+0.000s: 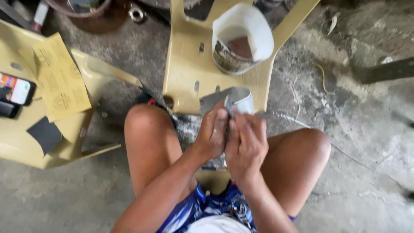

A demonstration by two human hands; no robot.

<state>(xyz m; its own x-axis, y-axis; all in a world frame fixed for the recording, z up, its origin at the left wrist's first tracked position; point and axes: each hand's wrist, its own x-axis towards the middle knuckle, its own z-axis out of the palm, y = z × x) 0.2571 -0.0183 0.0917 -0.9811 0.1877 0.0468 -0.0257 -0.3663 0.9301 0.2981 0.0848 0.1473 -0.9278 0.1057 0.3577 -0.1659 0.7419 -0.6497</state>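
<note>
A curved grey metal piece point(230, 100) is held at the centre of the frame, just above the knees. It is gripped by the left hand point(212, 134), whose fingers are curled shut around its lower edge. The right hand point(246, 144) is pressed against the left one, its fingers closed, and a small dark scrap point(227, 107) is pinched against the metal; what the scrap is cannot be told. Just beyond the hands, a cut white container point(241, 36) is seen standing on a tan plastic chair point(187, 64). At the left of the frame, a yellow sheet point(60, 80), a dark sheet point(45, 134) and a phone point(16, 89) are laid on a second chair point(13, 138).
</note>
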